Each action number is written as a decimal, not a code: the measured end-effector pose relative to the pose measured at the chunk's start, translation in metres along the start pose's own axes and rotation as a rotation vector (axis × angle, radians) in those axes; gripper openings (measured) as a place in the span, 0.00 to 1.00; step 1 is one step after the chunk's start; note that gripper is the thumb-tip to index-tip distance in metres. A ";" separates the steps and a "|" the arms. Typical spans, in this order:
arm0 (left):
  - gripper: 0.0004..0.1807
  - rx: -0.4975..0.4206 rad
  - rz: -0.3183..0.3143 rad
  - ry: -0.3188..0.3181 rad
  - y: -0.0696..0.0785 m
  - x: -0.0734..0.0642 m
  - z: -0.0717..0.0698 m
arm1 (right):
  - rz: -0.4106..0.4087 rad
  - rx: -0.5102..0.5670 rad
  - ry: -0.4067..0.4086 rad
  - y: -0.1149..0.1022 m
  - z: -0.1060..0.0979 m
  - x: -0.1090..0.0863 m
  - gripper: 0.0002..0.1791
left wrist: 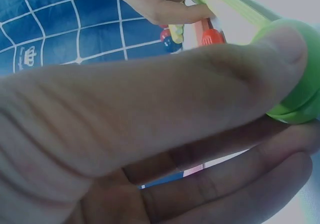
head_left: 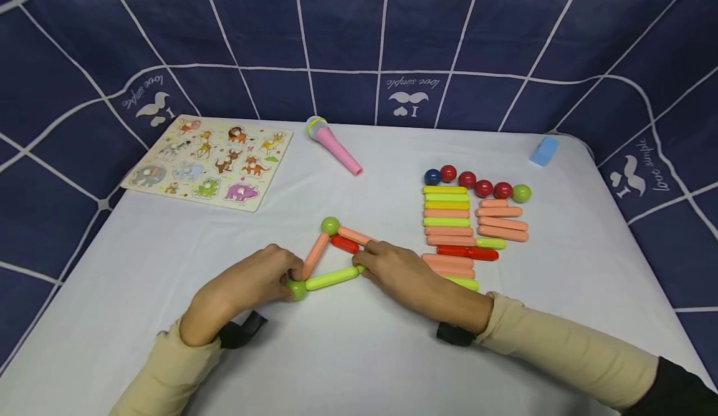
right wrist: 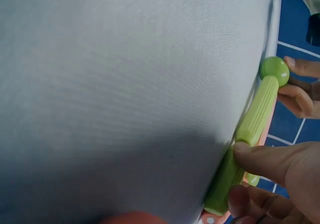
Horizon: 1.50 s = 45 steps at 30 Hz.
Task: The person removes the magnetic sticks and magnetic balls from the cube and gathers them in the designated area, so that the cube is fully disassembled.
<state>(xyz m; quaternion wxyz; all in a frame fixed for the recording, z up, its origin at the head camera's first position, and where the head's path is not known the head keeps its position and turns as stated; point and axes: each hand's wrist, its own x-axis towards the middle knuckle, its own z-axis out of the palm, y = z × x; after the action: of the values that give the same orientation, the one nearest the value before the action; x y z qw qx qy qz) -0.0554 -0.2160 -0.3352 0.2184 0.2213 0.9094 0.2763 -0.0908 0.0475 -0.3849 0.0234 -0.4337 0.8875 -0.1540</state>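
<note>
My left hand [head_left: 249, 285] pinches a green ball [head_left: 297, 289] between thumb and fingers at the near left corner of a small frame. From that ball run a peach rod [head_left: 316, 256] to a second green ball [head_left: 330, 226] and a lime-green rod [head_left: 332, 278] towards my right hand [head_left: 406, 279]. Between its thumb and fingers, the right hand holds another green rod [right wrist: 223, 186], end to end with the lime one. A second peach rod [head_left: 356, 236] goes from the far ball under the right hand. A short red piece [head_left: 344, 244] lies inside; its right end is near my fingers.
Right of the frame lie rows of yellow, green, peach and red rods [head_left: 447, 213], with several coloured balls [head_left: 483, 188] behind. A pink toy microphone [head_left: 339, 149], an animal puzzle board [head_left: 210, 163] and a blue block [head_left: 544, 151] lie farther back on the white table.
</note>
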 end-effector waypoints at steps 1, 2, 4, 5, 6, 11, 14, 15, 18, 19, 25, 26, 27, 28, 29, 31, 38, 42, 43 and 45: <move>0.13 0.000 -0.001 0.000 0.000 0.000 0.000 | 0.002 0.005 -0.004 0.000 0.000 0.000 0.13; 0.13 0.001 -0.004 0.001 0.001 0.000 0.000 | 0.004 0.007 -0.009 0.001 -0.001 -0.001 0.13; 0.13 0.000 -0.008 0.001 0.001 0.000 -0.001 | 0.009 0.014 -0.014 0.002 -0.003 -0.002 0.14; 0.13 -0.002 -0.009 0.001 0.001 0.000 -0.001 | 0.014 0.022 -0.015 0.003 -0.004 -0.004 0.14; 0.13 -0.005 -0.010 0.001 0.001 0.000 -0.001 | 0.019 0.029 -0.015 0.004 -0.005 -0.005 0.14; 0.13 -0.015 -0.013 0.004 0.001 0.001 -0.001 | 0.043 0.057 0.005 0.009 -0.010 -0.016 0.14; 0.14 -0.023 -0.017 0.005 0.001 0.001 0.000 | 0.044 0.054 0.043 0.014 -0.014 -0.024 0.15; 0.14 -0.024 -0.019 0.006 0.001 0.001 0.001 | 0.040 0.049 0.059 0.017 -0.016 -0.027 0.15; 0.13 -0.040 -0.020 0.013 0.000 -0.001 0.002 | 0.041 0.031 0.102 0.025 -0.024 -0.037 0.16; 0.13 -0.045 -0.017 0.018 0.000 -0.001 0.002 | 0.048 0.027 0.112 0.028 -0.028 -0.041 0.16; 0.13 -0.063 -0.008 0.028 -0.001 -0.003 0.002 | 0.196 0.041 0.120 0.056 -0.046 -0.073 0.17; 0.13 -0.063 -0.008 0.027 0.000 -0.003 0.002 | 0.233 0.048 0.116 0.061 -0.048 -0.078 0.17; 0.13 -0.061 -0.010 0.027 0.000 -0.002 0.002 | 0.272 0.057 0.115 0.065 -0.050 -0.083 0.17; 0.13 -0.059 -0.012 0.026 0.000 -0.002 0.001 | 0.306 0.066 0.117 0.069 -0.053 -0.088 0.16; 0.13 -0.058 -0.013 0.025 0.000 -0.002 0.001 | 0.329 0.071 0.120 0.073 -0.055 -0.092 0.16; 0.13 -0.058 -0.017 0.023 0.000 -0.002 0.001 | 0.364 0.073 0.129 0.079 -0.061 -0.100 0.15; 0.12 -0.072 -0.030 0.020 -0.002 -0.003 0.001 | 0.365 -0.049 0.082 0.103 -0.085 -0.125 0.16; 0.12 -0.062 -0.025 0.023 -0.002 -0.002 0.001 | 0.364 -0.097 0.052 0.112 -0.089 -0.135 0.14; 0.12 -0.060 -0.022 0.024 -0.002 -0.002 0.001 | 0.369 -0.097 0.041 0.113 -0.088 -0.136 0.14; 0.13 -0.059 -0.018 0.026 -0.002 -0.002 0.001 | 0.387 -0.093 0.019 0.115 -0.086 -0.138 0.13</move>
<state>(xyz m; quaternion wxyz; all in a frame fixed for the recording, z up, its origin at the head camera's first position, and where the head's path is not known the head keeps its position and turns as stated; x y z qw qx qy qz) -0.0535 -0.2180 -0.3367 0.2156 0.2029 0.9056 0.3038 -0.1072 0.2430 -0.3495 0.0244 -0.2540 0.9607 -0.1096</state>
